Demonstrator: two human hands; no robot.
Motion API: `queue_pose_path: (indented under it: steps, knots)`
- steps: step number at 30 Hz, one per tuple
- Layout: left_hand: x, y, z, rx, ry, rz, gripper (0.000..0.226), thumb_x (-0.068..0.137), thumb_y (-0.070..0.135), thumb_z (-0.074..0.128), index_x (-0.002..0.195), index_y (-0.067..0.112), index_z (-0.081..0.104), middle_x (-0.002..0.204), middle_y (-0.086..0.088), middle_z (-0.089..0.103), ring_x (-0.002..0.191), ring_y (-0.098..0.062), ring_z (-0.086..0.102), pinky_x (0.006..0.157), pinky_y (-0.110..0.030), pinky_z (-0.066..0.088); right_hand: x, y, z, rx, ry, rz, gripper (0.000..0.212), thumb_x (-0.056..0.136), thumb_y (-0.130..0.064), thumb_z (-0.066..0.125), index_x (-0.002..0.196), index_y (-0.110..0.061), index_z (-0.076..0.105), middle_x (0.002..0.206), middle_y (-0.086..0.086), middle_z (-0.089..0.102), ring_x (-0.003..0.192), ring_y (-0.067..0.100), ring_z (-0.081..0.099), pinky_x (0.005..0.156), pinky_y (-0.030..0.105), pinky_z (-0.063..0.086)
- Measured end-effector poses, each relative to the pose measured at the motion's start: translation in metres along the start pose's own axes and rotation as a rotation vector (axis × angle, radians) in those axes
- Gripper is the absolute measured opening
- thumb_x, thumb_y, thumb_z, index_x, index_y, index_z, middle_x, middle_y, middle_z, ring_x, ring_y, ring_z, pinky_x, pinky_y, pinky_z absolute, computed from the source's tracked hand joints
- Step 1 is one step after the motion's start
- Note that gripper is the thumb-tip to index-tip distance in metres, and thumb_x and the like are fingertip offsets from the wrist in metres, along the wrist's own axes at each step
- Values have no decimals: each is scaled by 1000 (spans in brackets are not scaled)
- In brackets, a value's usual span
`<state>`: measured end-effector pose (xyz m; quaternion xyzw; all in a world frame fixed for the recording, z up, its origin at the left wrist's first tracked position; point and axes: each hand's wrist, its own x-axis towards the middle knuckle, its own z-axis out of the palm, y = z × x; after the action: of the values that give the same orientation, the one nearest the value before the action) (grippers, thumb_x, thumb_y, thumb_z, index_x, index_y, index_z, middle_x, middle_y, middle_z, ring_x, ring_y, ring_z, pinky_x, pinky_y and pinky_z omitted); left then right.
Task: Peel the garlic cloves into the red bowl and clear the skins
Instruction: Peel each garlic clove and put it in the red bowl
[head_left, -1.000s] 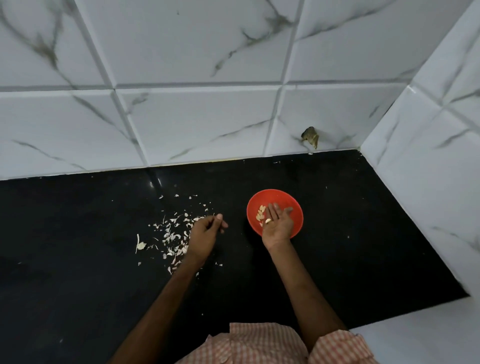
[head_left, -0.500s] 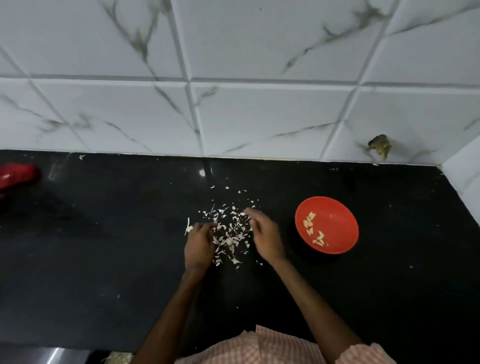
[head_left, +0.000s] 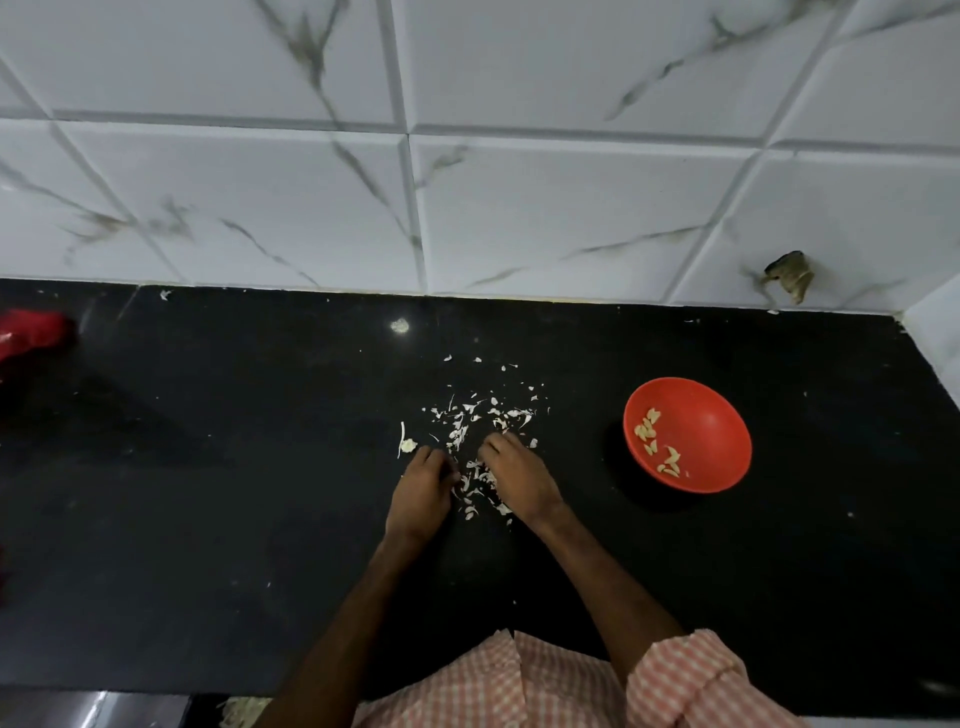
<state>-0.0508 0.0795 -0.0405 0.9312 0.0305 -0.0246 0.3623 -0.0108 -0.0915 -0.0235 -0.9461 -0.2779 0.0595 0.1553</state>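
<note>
The left grip (head_left: 421, 493) and right grip (head_left: 517, 478) have drawn closer together than half a second ago. Both are curled, fingertips down on the glossy black desk (head_left: 208, 519); I cannot tell whether either is pinching anything. Thin, papery white skins (head_left: 478, 423) lie scattered between and beyond them, mid-desk. The smooth round red bowl (head_left: 722, 415), holding pale cloves (head_left: 657, 447), sits well apart toward the right edge.

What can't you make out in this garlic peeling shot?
Head view:
At the left edge, the red object is cut off and blurred.
The backs of the left hand and right hand hide whether they grip skins.
The garlic cloves in the red bowl are too small to count.
</note>
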Motion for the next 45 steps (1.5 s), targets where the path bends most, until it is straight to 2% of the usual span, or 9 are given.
queue_pose_path:
  steps: [5, 10, 17, 23, 29, 32, 37, 40, 45]
  knots:
    - [6, 0, -10, -298, 99, -110, 16, 93, 4, 64, 88, 17, 57, 83, 9, 68, 80, -2, 65, 75, -24, 53, -4, 2, -5, 455, 277, 387, 24, 94, 2, 61, 113, -10, 69, 116, -1, 60, 103, 8, 57, 84, 6, 46]
    - [13, -3, -18, -400, 106, -125, 17, 88, 6, 73, 99, 19, 71, 90, 10, 72, 82, 6, 66, 87, -23, 56, -12, 12, -7, 522, 392, 505, 12, 93, -7, 67, 103, -12, 74, 100, -3, 68, 92, 8, 64, 86, 30, 57]
    - [18, -5, -24, -390, 70, -195, 22, 82, 21, 81, 80, 34, 63, 87, 15, 72, 83, -1, 68, 82, -37, 57, -12, 2, -4, 222, 251, 302, 18, 99, -14, 60, 112, -15, 72, 117, -6, 62, 109, 8, 47, 86, 20, 42]
    - [23, -1, -31, -418, 87, -245, 19, 84, 24, 79, 80, 36, 64, 86, 15, 71, 85, -2, 66, 86, -40, 56, -4, -7, 4, 84, 29, 122, 13, 91, -23, 71, 103, -17, 71, 111, -2, 62, 108, 16, 51, 94, 34, 46]
    - [19, 7, -34, -457, 105, -227, 15, 84, 26, 78, 84, 32, 64, 86, 12, 70, 85, -5, 66, 82, -37, 55, -6, -4, 2, 293, 189, 282, 1, 96, -16, 65, 96, -15, 65, 96, -3, 65, 89, 8, 53, 78, 25, 43]
    - [17, 9, -35, -466, 103, -233, 16, 82, 26, 80, 84, 29, 64, 82, 10, 70, 82, -8, 66, 80, -37, 54, -10, -1, -2, 387, 192, 327, 12, 93, -10, 68, 103, -17, 71, 101, -5, 65, 92, 7, 58, 85, 25, 49]
    - [15, 9, -32, -463, 106, -242, 14, 84, 27, 79, 83, 35, 68, 84, 13, 73, 84, -7, 69, 85, -43, 56, -14, -6, 5, 339, 78, 152, 15, 93, -13, 68, 106, -15, 76, 103, 0, 69, 100, 15, 60, 92, 35, 50]
    - [15, 11, -32, -459, 139, -243, 15, 84, 26, 79, 83, 36, 67, 84, 14, 73, 83, -4, 68, 83, -43, 57, -17, -18, 13, 283, -64, -12, 23, 88, -21, 74, 108, -10, 73, 109, 6, 65, 107, 19, 55, 96, 30, 44]
    - [11, 10, -33, -474, 164, -228, 17, 86, 20, 76, 85, 35, 69, 86, 15, 74, 82, -2, 69, 83, -41, 58, -18, -16, 16, 170, -49, -125, 23, 86, 3, 67, 104, -11, 70, 106, 6, 61, 104, 22, 54, 87, 36, 50]
